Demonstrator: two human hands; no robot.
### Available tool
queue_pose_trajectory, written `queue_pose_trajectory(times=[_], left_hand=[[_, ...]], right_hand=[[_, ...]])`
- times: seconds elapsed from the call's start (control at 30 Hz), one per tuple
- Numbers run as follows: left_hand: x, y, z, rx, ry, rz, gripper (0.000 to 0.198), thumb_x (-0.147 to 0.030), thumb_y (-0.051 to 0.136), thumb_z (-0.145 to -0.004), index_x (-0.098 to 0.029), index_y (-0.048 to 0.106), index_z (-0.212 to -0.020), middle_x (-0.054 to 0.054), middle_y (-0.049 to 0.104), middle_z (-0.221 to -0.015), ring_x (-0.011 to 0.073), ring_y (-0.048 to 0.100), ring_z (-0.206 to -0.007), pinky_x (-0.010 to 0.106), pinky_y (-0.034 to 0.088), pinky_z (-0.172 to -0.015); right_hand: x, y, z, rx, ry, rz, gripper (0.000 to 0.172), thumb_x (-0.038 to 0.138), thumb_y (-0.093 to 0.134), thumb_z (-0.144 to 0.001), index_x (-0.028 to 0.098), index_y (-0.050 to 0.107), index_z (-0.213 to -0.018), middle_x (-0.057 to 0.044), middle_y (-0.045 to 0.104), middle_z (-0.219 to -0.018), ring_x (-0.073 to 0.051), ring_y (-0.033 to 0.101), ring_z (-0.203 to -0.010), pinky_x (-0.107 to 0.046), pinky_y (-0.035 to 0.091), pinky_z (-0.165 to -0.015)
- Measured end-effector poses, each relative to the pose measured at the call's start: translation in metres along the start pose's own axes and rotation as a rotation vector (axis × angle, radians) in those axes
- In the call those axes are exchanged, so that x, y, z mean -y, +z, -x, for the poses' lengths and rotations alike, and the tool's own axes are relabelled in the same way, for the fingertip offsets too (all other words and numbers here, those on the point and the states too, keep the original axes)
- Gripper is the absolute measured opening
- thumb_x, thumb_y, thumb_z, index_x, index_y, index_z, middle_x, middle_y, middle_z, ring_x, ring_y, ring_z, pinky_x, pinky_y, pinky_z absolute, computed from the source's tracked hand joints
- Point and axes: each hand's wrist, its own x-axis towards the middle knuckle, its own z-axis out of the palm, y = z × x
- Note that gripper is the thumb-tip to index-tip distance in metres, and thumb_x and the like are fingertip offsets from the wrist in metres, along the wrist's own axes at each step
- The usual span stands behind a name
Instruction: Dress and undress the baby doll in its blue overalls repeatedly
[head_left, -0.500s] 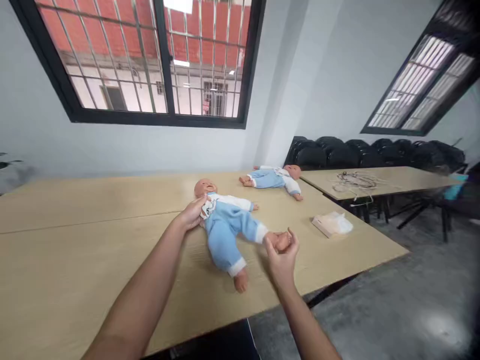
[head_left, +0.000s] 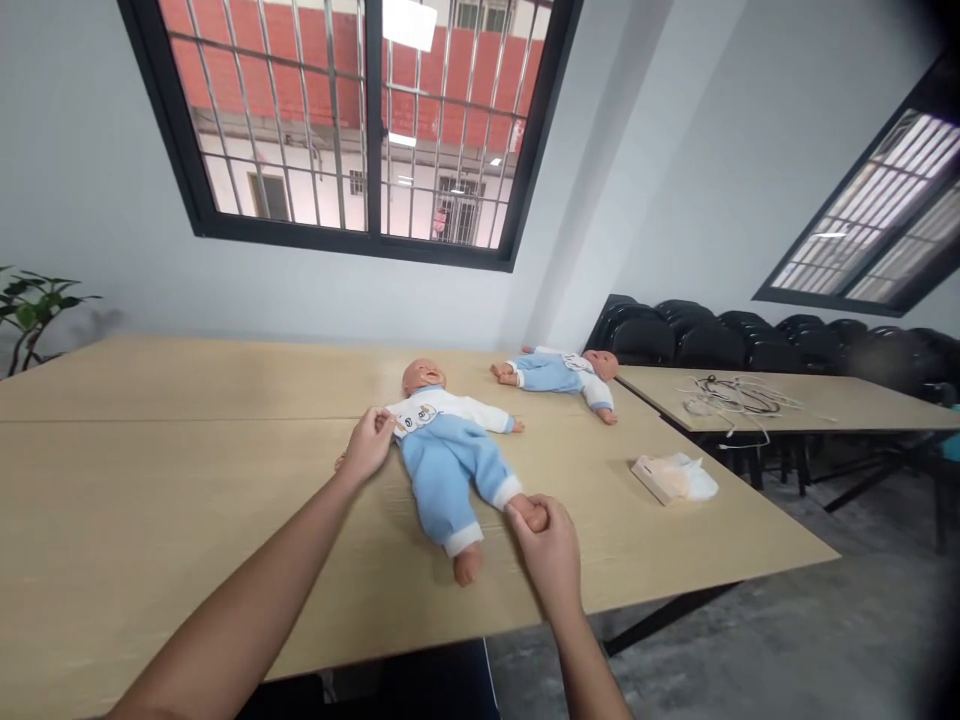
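Observation:
A baby doll [head_left: 442,455] in blue trousers and a white top with an animal-face print lies on its back on the wooden table, its head toward the wall. My left hand [head_left: 367,445] is closed at the doll's upper side, fingertips pinching the white sleeve by the chest. The doll's arm is mostly hidden under that hand. With my right hand [head_left: 551,545] I grip the doll's bare foot [head_left: 535,516], thumb and fingers wrapped round it. Its other foot [head_left: 467,566] rests free near the table's front edge.
Farther back right lies a second, similarly dressed doll [head_left: 559,373]. A small box with white tissue or plastic [head_left: 675,478] sits on the right part of the table [head_left: 187,500]. Tangled cables [head_left: 739,395] lie on another table, before stacked black chairs [head_left: 705,340]. A plant [head_left: 34,305] stands left.
The gripped leg has come down and inward, nearer the other leg, with my right hand on its foot. My left hand has shifted from the chest out to the sleeve. The view has turned slightly.

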Motion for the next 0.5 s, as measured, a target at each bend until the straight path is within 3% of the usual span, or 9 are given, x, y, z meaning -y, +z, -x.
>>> queue_pose_trajectory(times=[0.13, 0.23, 0.33, 0.5], left_hand=[[0.007, -0.007, 0.03, 0.253, 0.016, -0.043, 0.033, -0.053, 0.069, -0.084, -0.021, 0.07, -0.092, 0.005, 0.073, -0.096, 0.0233, 0.066, -0.095, 0.036, 0.051, -0.093], [0.011, -0.003, 0.036, 0.297, -0.001, -0.035, 0.045, -0.055, 0.072, -0.081, -0.02, 0.068, -0.11, 0.01, 0.072, -0.117, 0.0259, 0.066, -0.107, 0.039, 0.05, -0.099], [0.013, 0.003, 0.039, 0.339, -0.038, 0.008, 0.057, -0.057, 0.07, -0.082, -0.018, 0.062, -0.122, 0.013, 0.071, -0.117, 0.0269, 0.067, -0.106, 0.041, 0.052, -0.097], [0.01, 0.006, 0.042, 0.468, -0.019, 0.124, 0.043, -0.051, 0.067, -0.084, -0.018, 0.062, -0.11, 0.01, 0.071, -0.111, 0.0248, 0.067, -0.105, 0.037, 0.052, -0.094]], right_hand=[[0.0, -0.001, 0.002, 0.054, 0.025, 0.073, 0.037, 0.056, 0.07, -0.085, 0.02, 0.066, -0.092, -0.009, 0.071, -0.089, -0.028, 0.063, -0.087, -0.04, 0.046, -0.081], [0.0, -0.001, 0.004, 0.081, 0.02, 0.114, 0.037, 0.056, 0.069, -0.086, 0.019, 0.065, -0.092, -0.01, 0.071, -0.087, -0.029, 0.064, -0.086, -0.039, 0.045, -0.078], [0.0, 0.001, 0.005, 0.076, -0.021, 0.173, 0.038, 0.057, 0.066, -0.088, 0.019, 0.065, -0.09, -0.012, 0.071, -0.089, -0.03, 0.064, -0.086, -0.039, 0.045, -0.077], [-0.001, 0.002, 0.004, 0.085, -0.04, 0.244, 0.038, 0.057, 0.064, -0.09, 0.019, 0.064, -0.09, -0.013, 0.07, -0.09, -0.032, 0.064, -0.089, -0.041, 0.046, -0.08]])
